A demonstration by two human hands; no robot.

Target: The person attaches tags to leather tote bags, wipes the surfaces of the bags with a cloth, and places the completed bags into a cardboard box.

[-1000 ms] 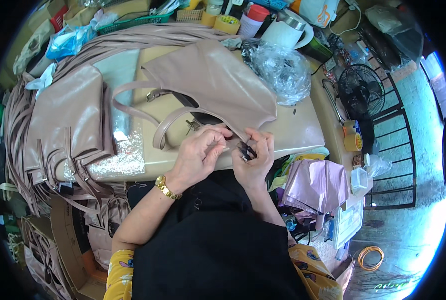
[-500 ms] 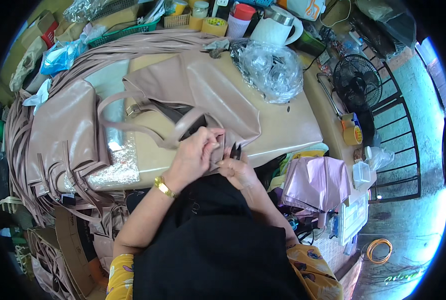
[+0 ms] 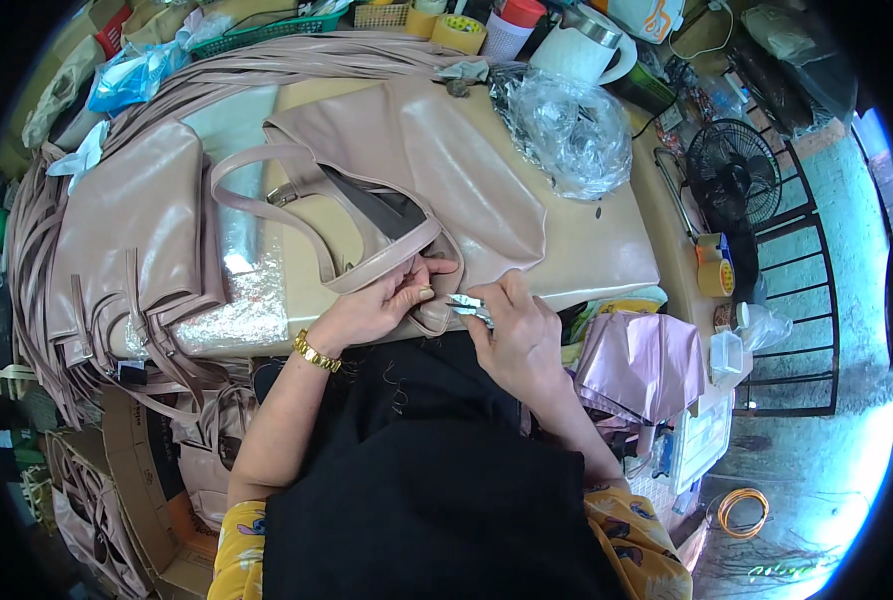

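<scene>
A dusty-pink leather handbag (image 3: 467, 170) lies on the worktable, its dark lining (image 3: 377, 205) showing at the mouth. My left hand (image 3: 372, 308) is closed, pinching the bag's near edge under the looped strap (image 3: 403, 252). Its index finger stretches along the leather. In my right hand (image 3: 527, 340) is a pair of small thread snips (image 3: 470, 306), silver with dark blades pointing left toward the pinched edge. I cannot tell whether the blades touch the leather or a thread.
Finished-looking pink bags (image 3: 137, 220) are stacked at the left, beside a long bundle of leather straps (image 3: 347, 58). Crumpled clear plastic (image 3: 577, 135) and a white kettle (image 3: 579, 48) stand at the back. A folded pink umbrella (image 3: 642, 362) and black fan (image 3: 735, 175) are at the right.
My right hand has turned over and moved right, swinging the snips from pointing up to pointing left. My left hand still pinches the bag edge. The whole view has shifted slightly.
</scene>
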